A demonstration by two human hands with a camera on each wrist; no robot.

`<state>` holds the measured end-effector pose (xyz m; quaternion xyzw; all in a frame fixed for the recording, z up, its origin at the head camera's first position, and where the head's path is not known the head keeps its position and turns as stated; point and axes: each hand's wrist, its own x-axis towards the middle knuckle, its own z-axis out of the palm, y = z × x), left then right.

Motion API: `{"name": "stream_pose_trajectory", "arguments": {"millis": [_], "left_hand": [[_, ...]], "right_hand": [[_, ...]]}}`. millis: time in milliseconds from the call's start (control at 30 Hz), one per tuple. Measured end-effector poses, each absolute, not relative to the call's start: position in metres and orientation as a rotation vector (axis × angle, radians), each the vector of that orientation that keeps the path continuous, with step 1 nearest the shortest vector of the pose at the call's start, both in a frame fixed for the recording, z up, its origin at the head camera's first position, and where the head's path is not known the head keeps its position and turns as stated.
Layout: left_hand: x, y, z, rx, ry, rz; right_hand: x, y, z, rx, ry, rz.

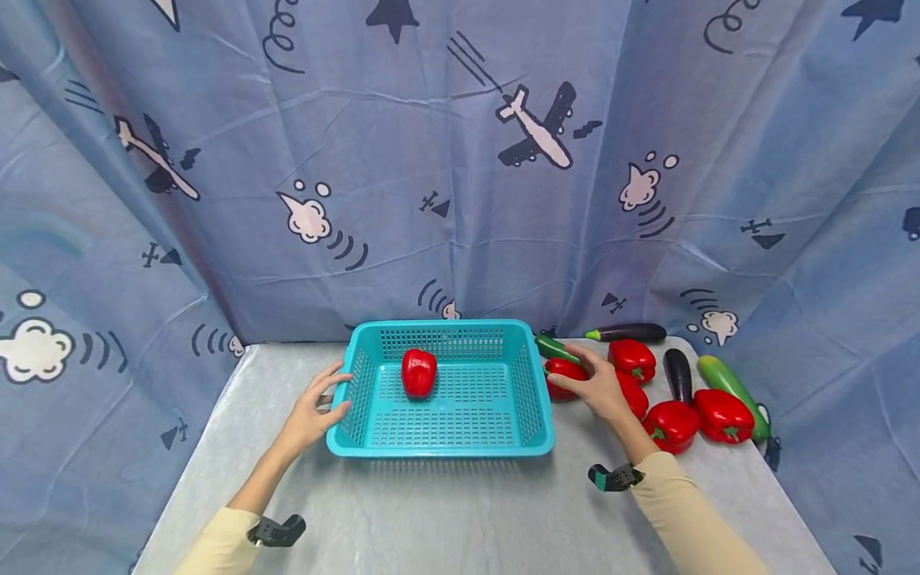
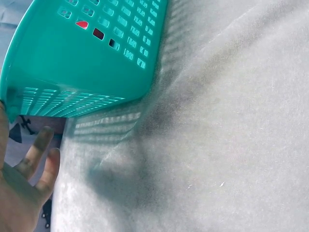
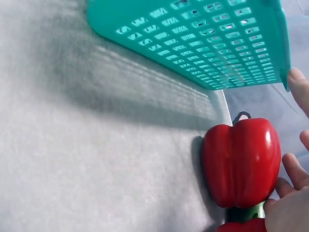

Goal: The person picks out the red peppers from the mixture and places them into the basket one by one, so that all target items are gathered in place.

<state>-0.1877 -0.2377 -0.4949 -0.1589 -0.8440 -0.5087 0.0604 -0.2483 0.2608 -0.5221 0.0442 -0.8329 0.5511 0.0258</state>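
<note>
A turquoise plastic basket (image 1: 440,457) with perforated walls stands on the table, and one red bell pepper (image 1: 419,373) lies inside it. My left hand (image 1: 311,411) is at the basket's left rim, thumb and a finger against it and the other fingers spread below. At the right side, my right hand (image 1: 600,387) has its thumb at the right rim, as the right wrist view shows. Its other fingers are spread loosely beside a red bell pepper (image 3: 241,163) outside the basket. Neither hand curls round anything.
Right of the basket lie several more red bell peppers (image 1: 672,426), a dark eggplant (image 1: 678,375) and another eggplant (image 1: 632,332) at the back edge. A green cucumber-like vegetable (image 1: 731,391) lies at the right edge. Behind the white-covered table (image 1: 431,519) hangs a blue patterned curtain (image 1: 402,200).
</note>
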Motion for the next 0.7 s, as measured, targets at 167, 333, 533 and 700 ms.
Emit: {"name": "stream_pose_trajectory", "arguments": {"millis": [167, 333, 533, 700], "left_hand": [[-0.187, -0.237, -0.492, -0.493, -2.546, -1.551], [-0.188, -0.238, -0.493, -0.500, -2.532, -1.564], [-0.189, -0.238, -0.494, -0.480, -2.552, -1.551], [-0.188, -0.238, -0.493, -0.473, -2.560, -1.551]], "right_hand": [[-0.251, 0.258, -0.525, 0.120, -2.601, 1.665], [-0.253, 0.255, -0.525, 0.112, -2.644, 1.616], [-0.258, 0.254, -0.528, 0.075, -2.708, 1.553], [-0.259, 0.253, -0.531, 0.088, -2.761, 1.482]]}}
